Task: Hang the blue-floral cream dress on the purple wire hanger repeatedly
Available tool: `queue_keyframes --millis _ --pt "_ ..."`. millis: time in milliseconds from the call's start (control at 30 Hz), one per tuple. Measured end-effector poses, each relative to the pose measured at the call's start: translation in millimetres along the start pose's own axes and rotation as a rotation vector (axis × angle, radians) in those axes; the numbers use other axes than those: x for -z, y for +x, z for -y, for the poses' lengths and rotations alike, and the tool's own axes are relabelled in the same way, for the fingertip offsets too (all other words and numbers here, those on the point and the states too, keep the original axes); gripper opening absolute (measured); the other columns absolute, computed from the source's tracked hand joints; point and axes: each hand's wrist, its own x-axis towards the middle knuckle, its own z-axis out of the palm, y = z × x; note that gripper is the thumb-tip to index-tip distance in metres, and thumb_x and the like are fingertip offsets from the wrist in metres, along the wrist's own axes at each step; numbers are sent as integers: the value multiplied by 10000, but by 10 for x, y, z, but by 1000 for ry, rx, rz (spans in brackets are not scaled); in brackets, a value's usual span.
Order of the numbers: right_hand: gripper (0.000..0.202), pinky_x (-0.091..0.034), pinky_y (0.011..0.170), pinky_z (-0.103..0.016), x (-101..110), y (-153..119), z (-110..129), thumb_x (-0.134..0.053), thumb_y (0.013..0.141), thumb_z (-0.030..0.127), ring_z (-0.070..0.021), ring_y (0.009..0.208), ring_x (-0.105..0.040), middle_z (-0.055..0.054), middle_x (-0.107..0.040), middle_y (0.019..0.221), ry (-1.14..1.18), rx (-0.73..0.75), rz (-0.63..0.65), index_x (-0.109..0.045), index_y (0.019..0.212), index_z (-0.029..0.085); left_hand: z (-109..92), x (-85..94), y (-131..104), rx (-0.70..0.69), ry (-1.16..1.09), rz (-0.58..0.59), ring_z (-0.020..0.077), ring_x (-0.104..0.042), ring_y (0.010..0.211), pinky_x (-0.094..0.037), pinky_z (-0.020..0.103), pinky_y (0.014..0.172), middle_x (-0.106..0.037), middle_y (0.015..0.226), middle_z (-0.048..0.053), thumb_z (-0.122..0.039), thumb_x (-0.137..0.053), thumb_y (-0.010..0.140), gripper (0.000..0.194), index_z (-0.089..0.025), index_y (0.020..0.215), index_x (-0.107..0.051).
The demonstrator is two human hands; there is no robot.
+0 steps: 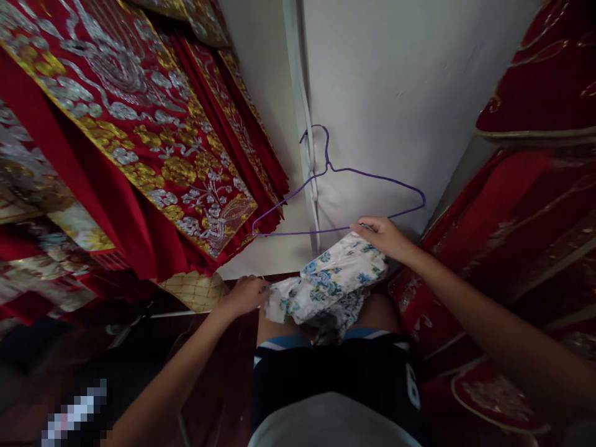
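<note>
A purple wire hanger [367, 174] is in front of the pale wall, its hook pointing up. My right hand [379, 234] is closed at the hanger's bottom bar, with the upper corner of a white garment with blue flowers [333, 276] in its fingers. Lower and to the left, my left hand [246, 293] grips the other end of this floral garment. The cloth stretches between both hands above my lap, and its lower part hangs bunched. Whether the right fingers pinch the bar together with the cloth is hard to make out.
Red garments with gold and silver embroidery [172, 143] hang on the left. More dark red embroidered cloth [507, 248] fills the right side. A white cord [305, 93] runs down the wall [395, 81]. Dark reddish flooring [228, 372] shows below.
</note>
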Motion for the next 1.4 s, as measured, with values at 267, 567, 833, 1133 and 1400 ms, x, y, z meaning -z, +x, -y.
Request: queue_keyframes --millis 267,567,833,1133,1400 --pt "441 -325 611 -261 176 -47 144 -533 855 568 -142 626 -442 16 -478 616 -170 -13 -63 -587 646 184 -128 726 176 -135 -190 -643 240 -616 967 -473 367 925 -667 1022 92 -153 -384 812 250 -187 906 -613" --pt "449 -357 596 -267 -62 -115 316 -508 868 579 -149 611 -490 6 -536 621 -51 -35 -2 -589 675 182 -783 1100 710 -391 -191 -705 219 -588 973 -463 360 909 -613 971 76 -39 -385 767 251 -188 869 -560" --pt "1019 -464 617 -282 172 -482 506 -813 679 432 -168 640 -570 16 -648 799 -105 25 24 -299 1541 261 -646 983 958 -317 -221 -919 226 -602 1052 -462 380 967 -652 1096 92 -50 -427 801 429 -169 1191 -559" --pt "695 -456 750 -331 747 -248 267 -702 715 182 -217 820 -611 -164 -709 1081 -434 -40 -409 -566 1390 89 -655 1072 885 -286 -55 -841 261 -584 962 -471 403 898 -638 960 101 -88 -415 831 277 -171 994 -623" --pt "254 -448 611 -307 862 -84 506 -565 833 282 -181 617 -592 -76 -688 716 71 -199 -306 -741 838 100 -392 1124 853 -136 -240 -926 229 -616 929 -474 352 869 -654 1002 83 -273 -472 924 184 -188 1058 -566"
